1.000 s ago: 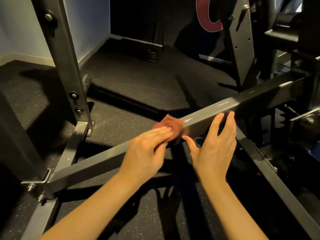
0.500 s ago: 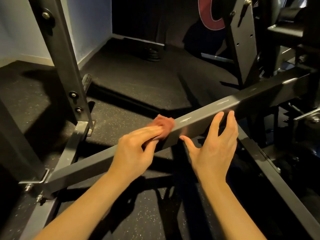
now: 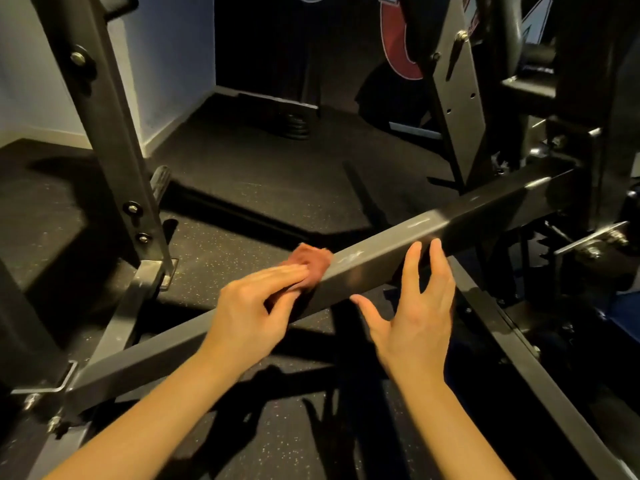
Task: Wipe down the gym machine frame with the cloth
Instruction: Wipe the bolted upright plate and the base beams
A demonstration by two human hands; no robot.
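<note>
Over the slanted crossbeam [image 3: 381, 263] of the gym machine frame [image 3: 136, 299], reaching in with both bare forearms from the bottom edge of the view. With the left hand [image 3: 254, 306], palm down, fingers straight and together, pressing the rust-red cloth [image 3: 310, 258] onto the beam's top face; thumb tucked lower, against the near face, with a strip of cloth showing between thumb and fingers. No curl around the cloth, just a flat press. Bunched up beyond the fingertips, at the beam's far top edge, roughly mid-beam and just left of a pale scuff. With the right hand [image 3: 419, 320], open and spread, bracing on the same beam to the right of the cloth: two fingertips touching the near face close under the top edge, thumb stuck out leftward, holding nothing. Between the two hands, a bare stretch of beam. To the left, a grey bolted upright post [image 3: 104, 126]; underneath, speckled rubber floor [image 3: 225, 258]; far back, a stack of weight plates [image 3: 294, 126]. Against a second ago: left hand and cloth slid a little down-left along the beam, away from the right hand; right hand kept at the same spot on the beam, in the same spread pose; view itself shifted slightly.
</note>
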